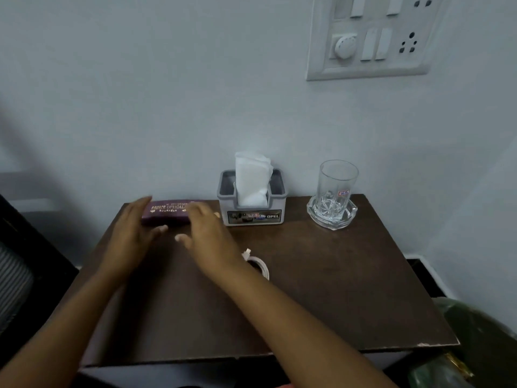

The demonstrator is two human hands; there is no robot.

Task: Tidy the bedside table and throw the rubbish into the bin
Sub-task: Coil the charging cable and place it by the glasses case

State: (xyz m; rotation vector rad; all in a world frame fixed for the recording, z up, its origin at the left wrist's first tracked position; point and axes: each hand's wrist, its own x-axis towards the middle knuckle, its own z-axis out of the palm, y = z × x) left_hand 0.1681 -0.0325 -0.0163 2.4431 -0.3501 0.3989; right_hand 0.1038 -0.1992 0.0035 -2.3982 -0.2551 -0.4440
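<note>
Dark brown bedside table (335,289) against a pale grey wall, filling the middle of the frame. Left of centre, fingers (141,205) of the left hand (131,233) straight and close together, laid along the left end of a purple spectacle case (167,212), thumb stretched out low in front of it; nothing gripped. Fingers (200,211) of the right hand (208,236) loosely spread and relaxed over the right end of the same case, thumb pointing left, nothing clasped; actual contact with the case hard to judge through the blur. Both bare forearms running in from the bottom edge.

Gold print on the case lid: "PRINCE OPTICALS", with "ROURKELA" beneath and a smaller line above, too fine to read. Case flat at the back edge of the table, just left of a grey tissue holder (253,211) with white tissues (251,177) standing up out of its slot; on its front, a picture label ending in "OPEL". Right of that, a clear empty tumbler (337,186) upright in a cut-glass dish (331,219); small red-printed sticker on the tumbler, unreadable.

White coiled cable (260,266) at centre, partly hidden behind the right wrist. Upper right, white switchboard (372,37) cut off by the top edge. Lower right corner, bin (481,340) with a green liner, blurred and cropped, contents unclear.
</note>
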